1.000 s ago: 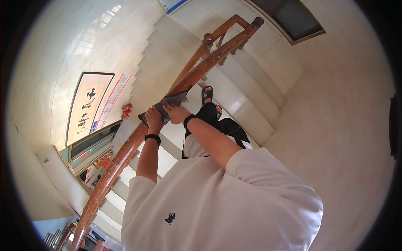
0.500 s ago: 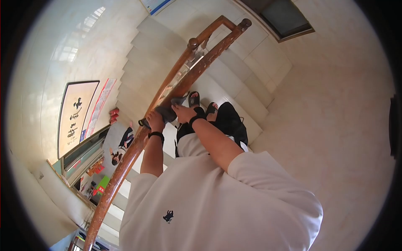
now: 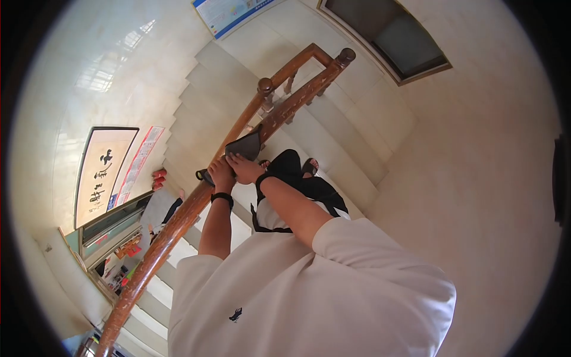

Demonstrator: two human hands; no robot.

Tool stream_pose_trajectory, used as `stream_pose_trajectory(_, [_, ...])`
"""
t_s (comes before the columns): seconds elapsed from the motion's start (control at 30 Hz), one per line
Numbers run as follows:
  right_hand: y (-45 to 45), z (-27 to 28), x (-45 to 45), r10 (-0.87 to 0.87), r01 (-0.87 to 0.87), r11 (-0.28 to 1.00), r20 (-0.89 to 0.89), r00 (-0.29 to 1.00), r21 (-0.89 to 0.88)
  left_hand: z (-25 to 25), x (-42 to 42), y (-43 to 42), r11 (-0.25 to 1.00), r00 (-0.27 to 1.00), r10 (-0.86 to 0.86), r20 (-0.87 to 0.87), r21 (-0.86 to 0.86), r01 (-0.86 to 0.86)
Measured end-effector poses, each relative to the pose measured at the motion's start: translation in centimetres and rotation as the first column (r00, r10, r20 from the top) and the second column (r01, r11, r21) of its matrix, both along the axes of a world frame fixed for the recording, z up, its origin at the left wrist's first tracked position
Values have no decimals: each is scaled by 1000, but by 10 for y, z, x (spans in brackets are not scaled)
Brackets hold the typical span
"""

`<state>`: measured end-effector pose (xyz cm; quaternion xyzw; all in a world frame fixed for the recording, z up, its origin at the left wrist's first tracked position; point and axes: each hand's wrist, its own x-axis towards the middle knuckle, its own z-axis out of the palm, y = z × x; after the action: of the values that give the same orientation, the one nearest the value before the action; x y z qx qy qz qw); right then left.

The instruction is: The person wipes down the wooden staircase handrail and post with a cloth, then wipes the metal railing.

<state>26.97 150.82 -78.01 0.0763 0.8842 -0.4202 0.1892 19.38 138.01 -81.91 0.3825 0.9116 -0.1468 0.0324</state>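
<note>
Two-handed hold of dark grey cloth (image 3: 244, 146) on wooden handrail (image 3: 178, 226).
The cloth lies over the top of the handrail, touching it, with one end beyond each hand. The left hand (image 3: 221, 174) sits on the handrail, fingers curled over the cloth and closed on it. The right hand (image 3: 245, 169) rests just beside the left, farther up the handrail; its fingers lie close together against the cloth, but whether they pinch it cannot be told. Each wrist carries a black band (image 3: 222, 198). A second rail (image 3: 244, 122) runs to the left of the handrail's far section. Pale stairs (image 3: 339, 137) and a dark-paned window (image 3: 398, 35) are to the handrail's right; a framed calligraphy panel (image 3: 104, 178) hangs on the wall to its left.
</note>
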Motion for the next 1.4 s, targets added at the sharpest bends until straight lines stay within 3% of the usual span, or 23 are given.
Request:
stream_pose_trajectory(0.07, [33,-14,3,16,-16,1000,-28,999,7,-26,0,28,1000,999,12,-53,1,-12])
stream_pose_trajectory(0.1, [45,-16,6,-3,2,1000,-2,1000,-23,-27,2,43,999,999,50,-9,-4,-50])
stream_pose_trajectory(0.2, [82,-18,32,-72,78,995,83,994,-68,-41,14,79,991,986,117,-120,-44,-123])
stream_pose_trajectory(0.23, [90,-21,42,-93,98,994,98,991,-51,-51,9,92,962,969,242,-40,-116,-245])
stream_pose_trajectory(0.27, [99,-23,52,-105,110,993,119,987,-32,-58,4,99,965,973,231,-12,-127,-231])
stream_pose_trajectory(0.3, [94,-58,57,-138,139,987,11,990,-83,-49,5,100,964,973,229,22,-146,-223])
stream_pose_trajectory(0.63, [152,-55,72,7,-5,999,32,999,-33,-50,12,124,946,960,274,52,-195,-259])
stream_pose_trajectory(1.03, [220,-121,34,164,-170,985,166,972,22,-97,24,205,985,989,148,7,-86,-146])
stream_pose_trajectory(1.27, [310,-156,28,123,-144,981,163,979,128,-166,29,290,996,996,92,-20,4,-92])
stream_pose_trajectory(1.4, [386,-214,46,57,-71,983,87,995,167,-201,39,375,998,999,54,4,20,-54])
